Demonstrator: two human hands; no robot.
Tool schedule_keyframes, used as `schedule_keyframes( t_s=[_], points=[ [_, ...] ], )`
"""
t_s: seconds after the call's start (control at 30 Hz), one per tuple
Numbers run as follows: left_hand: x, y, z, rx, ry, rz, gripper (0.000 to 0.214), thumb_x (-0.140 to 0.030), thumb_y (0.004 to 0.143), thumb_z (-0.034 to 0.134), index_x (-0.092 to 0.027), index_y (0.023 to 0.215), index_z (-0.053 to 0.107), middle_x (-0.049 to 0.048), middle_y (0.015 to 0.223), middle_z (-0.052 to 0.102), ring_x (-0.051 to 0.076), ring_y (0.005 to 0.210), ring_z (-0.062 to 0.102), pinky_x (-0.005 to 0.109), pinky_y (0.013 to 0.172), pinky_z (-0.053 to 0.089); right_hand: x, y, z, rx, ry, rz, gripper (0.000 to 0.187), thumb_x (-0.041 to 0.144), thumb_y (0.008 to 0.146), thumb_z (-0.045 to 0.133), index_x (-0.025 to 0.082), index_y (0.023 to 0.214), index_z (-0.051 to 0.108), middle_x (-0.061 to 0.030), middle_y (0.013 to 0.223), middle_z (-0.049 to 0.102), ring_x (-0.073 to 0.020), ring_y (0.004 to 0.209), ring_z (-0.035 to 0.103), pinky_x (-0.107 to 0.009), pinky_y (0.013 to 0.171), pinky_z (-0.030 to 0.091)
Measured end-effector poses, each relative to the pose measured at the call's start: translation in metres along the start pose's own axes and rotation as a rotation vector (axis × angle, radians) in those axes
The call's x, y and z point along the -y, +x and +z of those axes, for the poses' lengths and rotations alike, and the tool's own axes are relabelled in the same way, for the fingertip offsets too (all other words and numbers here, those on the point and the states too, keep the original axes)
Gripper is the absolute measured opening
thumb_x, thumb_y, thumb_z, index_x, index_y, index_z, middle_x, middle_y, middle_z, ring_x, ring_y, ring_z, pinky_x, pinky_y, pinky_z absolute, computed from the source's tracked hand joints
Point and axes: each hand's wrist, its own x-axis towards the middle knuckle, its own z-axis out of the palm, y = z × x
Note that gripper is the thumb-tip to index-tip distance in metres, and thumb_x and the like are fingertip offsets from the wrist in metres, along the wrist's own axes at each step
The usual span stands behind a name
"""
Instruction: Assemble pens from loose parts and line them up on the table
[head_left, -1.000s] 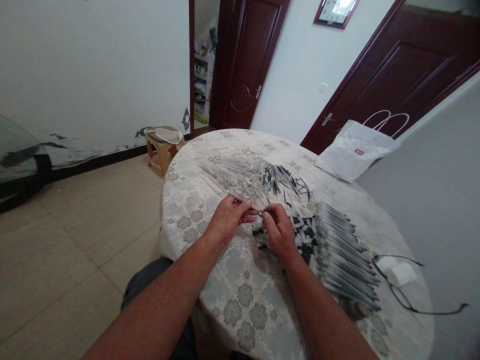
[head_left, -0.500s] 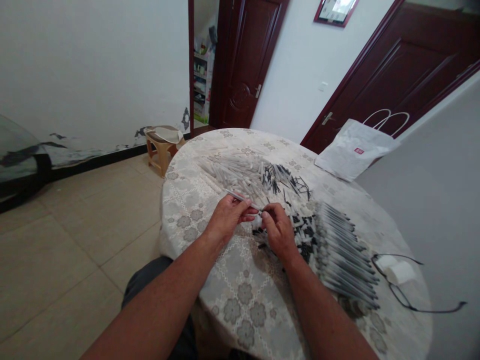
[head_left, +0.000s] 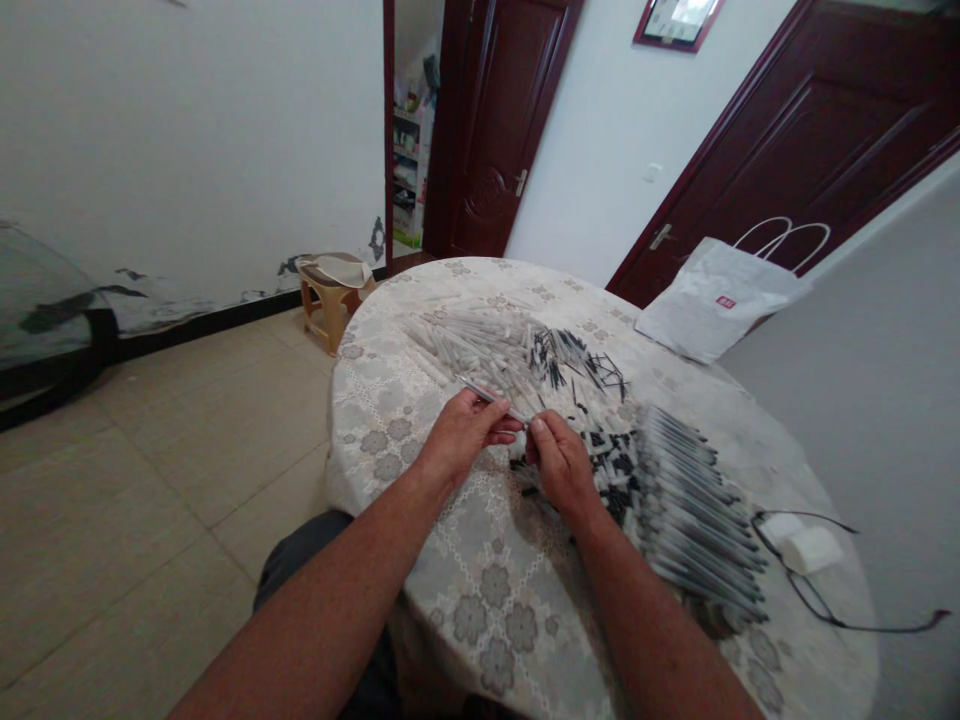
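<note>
My left hand (head_left: 465,432) is closed around a thin grey pen barrel (head_left: 484,394) that sticks out up and to the left. My right hand (head_left: 561,462) is pinched at the barrel's near end, fingers closed on it. Both hands hover over a round table with a flowered cloth (head_left: 480,590). Behind them lies a heap of loose grey barrels (head_left: 480,350) and thin black refills (head_left: 577,365). Small black caps (head_left: 611,480) lie by my right hand. To the right, a row of assembled pens (head_left: 697,510) lies side by side.
Eyeglasses (head_left: 825,595) and a white folded object (head_left: 806,545) lie at the table's right edge. A white paper bag (head_left: 712,300) leans at the back right. A small stool (head_left: 330,290) stands on the tiled floor by the wall, near dark red doors (head_left: 491,130).
The view has shifted slightly; my hands stay together on the pen barrel, with the fingers of the right hand drawn a little closer to the left.
</note>
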Motion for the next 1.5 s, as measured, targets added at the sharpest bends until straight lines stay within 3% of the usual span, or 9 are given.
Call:
schedule_keyframes(
  t_s=[0.17, 0.37, 0.53, 0.67, 0.83, 1.03, 1.13, 1.33, 1.5],
  points=[
    [0.002, 0.002, -0.001, 0.052, 0.137, 0.047, 0.024, -0.032, 0.083, 0.074, -0.016, 0.093, 0.059, 0.0064, 0.084, 0.072, 0.02, 0.077, 0.073, 0.033, 0.07, 0.06, 0.004, 0.005, -0.01, 0.022, -0.045, -0.056, 0.026, 0.044, 0.096, 0.052, 0.02, 0.102, 0.062, -0.0006, 0.078, 0.066, -0.0159, 0.067, 0.058, -0.026, 0.064, 0.043],
    [-0.001, 0.005, -0.006, 0.093, 0.534, 0.153, 0.019, -0.036, 0.087, 0.065, -0.018, 0.09, 0.067, 0.0061, 0.08, 0.071, 0.019, 0.07, 0.068, 0.027, 0.06, 0.05, 0.011, 0.012, -0.038, 0.047, -0.248, -0.029, 0.024, 0.038, 0.095, 0.049, 0.021, 0.088, 0.064, -0.0008, 0.073, 0.067, -0.0159, 0.065, 0.059, -0.026, 0.061, 0.04],
    [0.009, 0.002, -0.009, 0.097, 1.074, 0.389, 0.016, -0.028, 0.084, 0.068, -0.02, 0.098, 0.07, 0.0076, 0.092, 0.072, 0.023, 0.086, 0.066, 0.034, 0.081, 0.048, 0.012, 0.005, -0.059, -0.022, -0.256, 0.058, 0.025, 0.041, 0.095, 0.048, 0.022, 0.085, 0.063, -0.0006, 0.07, 0.067, -0.0163, 0.062, 0.059, -0.027, 0.061, 0.04],
    [0.026, 0.0, -0.006, 0.153, 1.348, 0.39, 0.019, -0.03, 0.087, 0.065, -0.021, 0.103, 0.069, 0.0099, 0.099, 0.07, 0.026, 0.094, 0.065, 0.034, 0.083, 0.045, 0.003, -0.009, -0.06, -0.107, -0.2, 0.07, 0.027, 0.044, 0.096, 0.048, 0.021, 0.091, 0.063, -0.0021, 0.073, 0.069, -0.0171, 0.064, 0.061, -0.027, 0.062, 0.042],
    [0.039, 0.001, -0.004, 0.193, 1.442, 0.344, 0.019, -0.028, 0.085, 0.066, -0.024, 0.103, 0.067, 0.0099, 0.102, 0.069, 0.026, 0.096, 0.064, 0.032, 0.081, 0.044, -0.019, -0.023, -0.05, -0.189, -0.121, 0.095, 0.028, 0.045, 0.097, 0.049, 0.02, 0.101, 0.062, -0.0034, 0.08, 0.07, -0.0178, 0.069, 0.063, -0.027, 0.066, 0.045],
    [0.032, 0.001, 0.0, 0.197, 1.319, 0.339, 0.014, -0.024, 0.085, 0.062, -0.022, 0.098, 0.068, 0.0076, 0.094, 0.069, 0.023, 0.088, 0.063, 0.032, 0.079, 0.045, -0.024, -0.03, -0.048, -0.196, -0.173, 0.074, 0.027, 0.043, 0.097, 0.051, 0.02, 0.103, 0.064, -0.0035, 0.081, 0.07, -0.0178, 0.07, 0.062, -0.028, 0.067, 0.044],
    [0.021, 0.002, 0.0, 0.178, 1.042, 0.28, 0.016, -0.024, 0.085, 0.061, -0.022, 0.096, 0.072, 0.0058, 0.089, 0.07, 0.021, 0.083, 0.063, 0.03, 0.077, 0.047, -0.021, -0.03, -0.049, -0.222, -0.188, 0.054, 0.025, 0.042, 0.097, 0.051, 0.021, 0.102, 0.064, -0.0027, 0.081, 0.07, -0.0176, 0.069, 0.062, -0.028, 0.068, 0.044],
    [-0.002, 0.009, -0.01, 0.08, 0.364, 0.028, 0.034, -0.032, 0.084, 0.068, -0.016, 0.114, 0.072, 0.0034, 0.077, 0.064, 0.014, 0.068, 0.06, 0.025, 0.062, 0.05, -0.014, -0.034, -0.044, -0.204, -0.182, -0.001, 0.021, 0.038, 0.097, 0.05, 0.022, 0.1, 0.064, -0.003, 0.083, 0.069, -0.0192, 0.073, 0.063, -0.029, 0.07, 0.045],
    [-0.013, 0.013, -0.019, -0.017, 0.037, 0.033, 0.029, -0.022, 0.07, 0.083, -0.015, 0.095, 0.07, 0.0009, 0.077, 0.061, 0.008, 0.065, 0.055, 0.017, 0.05, 0.04, -0.011, -0.037, -0.039, -0.14, -0.207, -0.062, 0.019, 0.036, 0.098, 0.051, 0.023, 0.099, 0.064, -0.0023, 0.081, 0.068, -0.0186, 0.071, 0.063, -0.028, 0.07, 0.045]
  ],
)
